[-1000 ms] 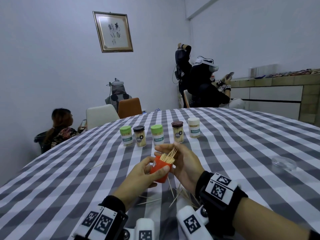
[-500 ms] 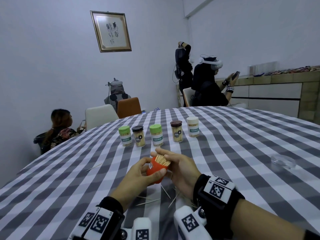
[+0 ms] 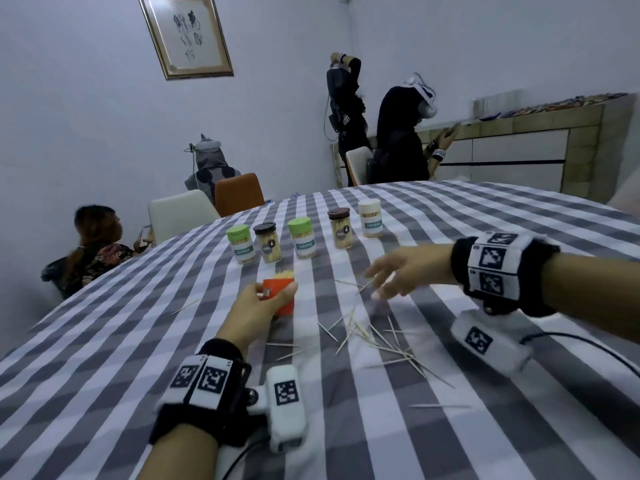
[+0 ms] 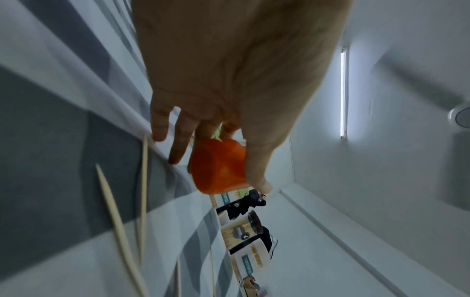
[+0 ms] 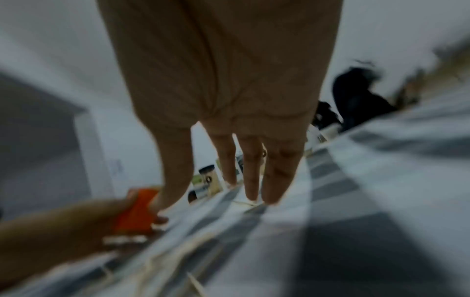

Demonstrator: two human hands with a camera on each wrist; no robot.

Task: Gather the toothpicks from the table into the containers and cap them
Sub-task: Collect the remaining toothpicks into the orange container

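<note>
My left hand [image 3: 266,299] grips an orange container [image 3: 281,295] full of toothpicks and holds it upright at the table's middle; the left wrist view shows the orange container [image 4: 218,166] between thumb and fingers. My right hand [image 3: 388,277] hovers to the right of it with straight, spread fingers and holds nothing. It is over a few loose toothpicks [image 3: 360,285]. More loose toothpicks [image 3: 377,341] lie scattered on the cloth nearer to me. The right wrist view is blurred; the fingers [image 5: 251,180] hang straight above the cloth.
A row of several capped toothpick jars [image 3: 301,237] stands behind the orange container. A single toothpick [image 3: 185,306] lies at the left, another [image 3: 440,406] near the front. The checked tablecloth [image 3: 104,375] covers the table. People and chairs are beyond the far edge.
My right hand has left the orange container and swung out to the right, fingers spread. The bundle now sits down inside the container, which my left hand still holds. The head view tilted.
</note>
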